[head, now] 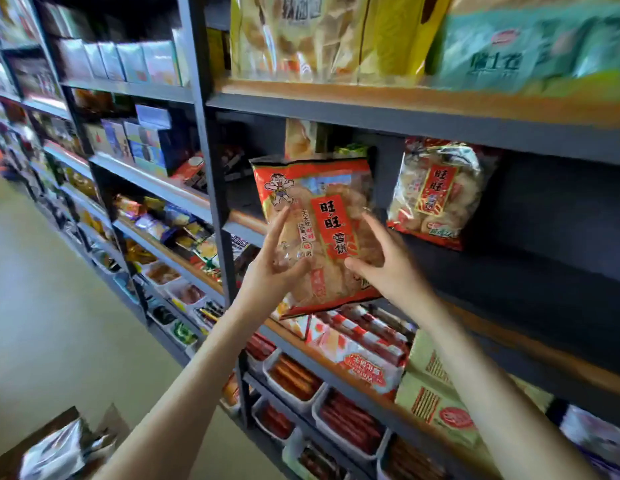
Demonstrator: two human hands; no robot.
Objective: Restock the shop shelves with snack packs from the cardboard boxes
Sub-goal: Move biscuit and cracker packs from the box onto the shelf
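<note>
A red and orange snack pack (322, 216) with a cartoon figure stands upright at the front of the middle shelf (509, 327). My left hand (275, 258) touches its left side with straight fingers, thumb on the front. At the pack's right edge my right hand (381, 261) rests with its fingers spread. A second, similar pack (436, 192) leans against the dark back of the same shelf, to the right. An open cardboard box (42, 441) with silvery packs sits on the floor at bottom left.
The shelf to the right of the second pack is dark and bare. Large bags (301, 36) fill the shelf above. Below are trays of red sausage snacks (346, 420) and boxed goods (433, 386). A grey upright post (211, 188) stands left of the pack.
</note>
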